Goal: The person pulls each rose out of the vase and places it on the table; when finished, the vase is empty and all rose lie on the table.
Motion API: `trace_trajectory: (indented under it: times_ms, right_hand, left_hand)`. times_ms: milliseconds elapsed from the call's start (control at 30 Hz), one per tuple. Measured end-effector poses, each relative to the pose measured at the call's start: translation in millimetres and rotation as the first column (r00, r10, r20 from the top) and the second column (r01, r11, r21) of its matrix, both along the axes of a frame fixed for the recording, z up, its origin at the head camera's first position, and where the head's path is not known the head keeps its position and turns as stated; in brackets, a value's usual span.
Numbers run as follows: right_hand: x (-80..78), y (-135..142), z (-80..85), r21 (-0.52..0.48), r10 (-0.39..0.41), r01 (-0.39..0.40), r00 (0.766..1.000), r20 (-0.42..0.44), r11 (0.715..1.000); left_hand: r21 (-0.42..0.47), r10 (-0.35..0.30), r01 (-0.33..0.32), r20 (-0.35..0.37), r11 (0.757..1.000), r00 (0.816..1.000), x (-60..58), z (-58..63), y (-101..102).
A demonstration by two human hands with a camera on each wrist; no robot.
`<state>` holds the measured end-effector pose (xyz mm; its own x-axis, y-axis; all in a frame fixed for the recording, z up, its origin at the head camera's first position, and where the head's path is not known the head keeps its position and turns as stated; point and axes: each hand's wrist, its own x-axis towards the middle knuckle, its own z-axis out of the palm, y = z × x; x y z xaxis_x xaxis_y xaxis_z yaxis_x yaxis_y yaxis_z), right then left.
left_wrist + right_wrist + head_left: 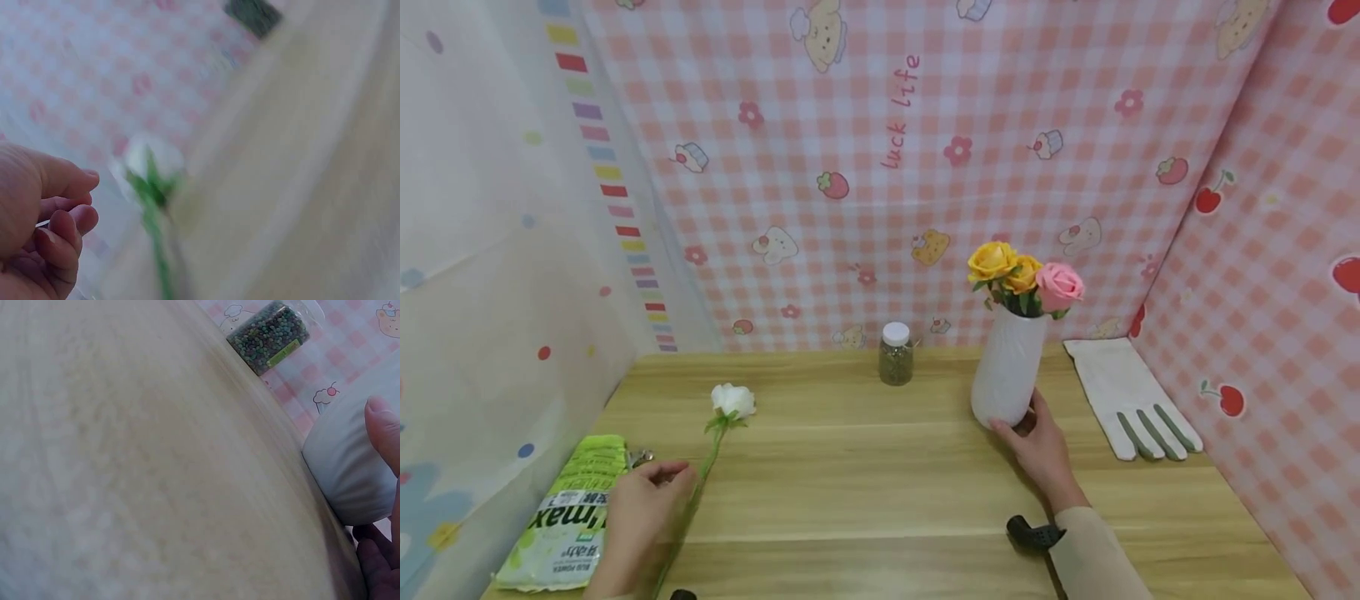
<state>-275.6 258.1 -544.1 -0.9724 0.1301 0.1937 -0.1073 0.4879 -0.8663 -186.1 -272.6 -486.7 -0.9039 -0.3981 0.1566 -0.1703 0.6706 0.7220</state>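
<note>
In the head view my right hand (1041,454) grips the low part of a white vase (1009,367), which holds two yellow roses (992,262) and a pink rose (1060,287). The right wrist view shows its thumb against the vase (356,450) and fingers at the base. A white flower (733,401) on a long green stem lies on the table at left. My left hand (651,512) is beside that stem, its fingers loosely bent. In the left wrist view a gap separates these fingers (65,219) from the blurred stem, and they hold nothing visible.
A jar of green granules with a white lid (896,354) stands at the table's back. A green and white bag (568,525) lies left, with a small metal object (642,457) by it. Pale work gloves (1105,375) lie right. Patterned cloth borders the wooden table (850,492).
</note>
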Motion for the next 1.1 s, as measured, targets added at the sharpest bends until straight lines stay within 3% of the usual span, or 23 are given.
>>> trace_trajectory:
  times_ms: [133,267,433,600,733,967,1100]
  right_hand:
    - [0.6,-1,0.9,-0.014,0.001,-0.001,1.000,0.009,1.000]
    - [0.6,-1,1.7,-0.016,-0.002,0.002,1.000,0.010,1.000]
    - [0.6,-2,1.6,-0.002,0.003,-0.003,1.000,0.005,1.000]
    - [1.2,-3,1.6,-0.003,-0.002,0.002,1.000,0.012,1.000]
    - [2.2,-2,2.0,0.006,-0.011,0.011,1.000,0.026,1.000]
    - [2.5,-1,3.7,0.006,-0.004,0.004,0.999,0.033,1.000]
    - [2.3,-3,3.6,-0.008,0.012,-0.012,0.999,0.033,1.000]
  left_hand:
    - [-0.054,-0.104,0.099,-0.105,0.994,0.989,-0.4,33.6,15]
    - [0.004,-0.199,0.203,-0.173,0.979,0.965,-8.7,61.7,43]
    - [0.103,-0.326,0.361,-0.258,0.927,0.910,-26.2,85.0,92]
    - [0.215,-0.438,0.519,-0.332,0.828,0.836,-50.2,99.2,148]
    - [0.238,-0.487,0.608,-0.414,0.757,0.769,-71.8,107.5,194]
    - [0.182,-0.525,0.692,-0.527,0.698,0.668,-98.0,123.4,264]
    - [0.196,-0.512,0.699,-0.553,0.687,0.658,-108.6,124.0,294]
